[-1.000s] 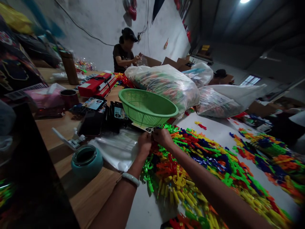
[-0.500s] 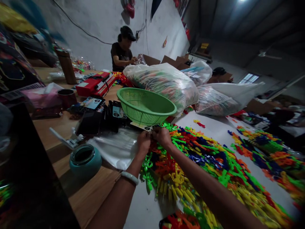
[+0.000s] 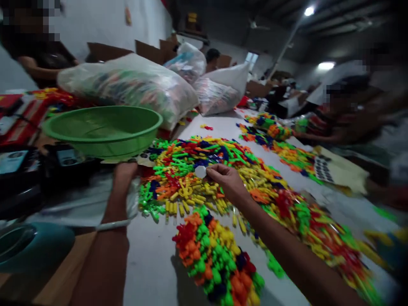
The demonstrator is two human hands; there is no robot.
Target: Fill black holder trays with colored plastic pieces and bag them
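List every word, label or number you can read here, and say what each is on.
No text here can be read.
Labels on the black packets: too blurred.
Sheet of dark round stickers: too small and blurred.
The white sticker held in the right hand: no legible print.
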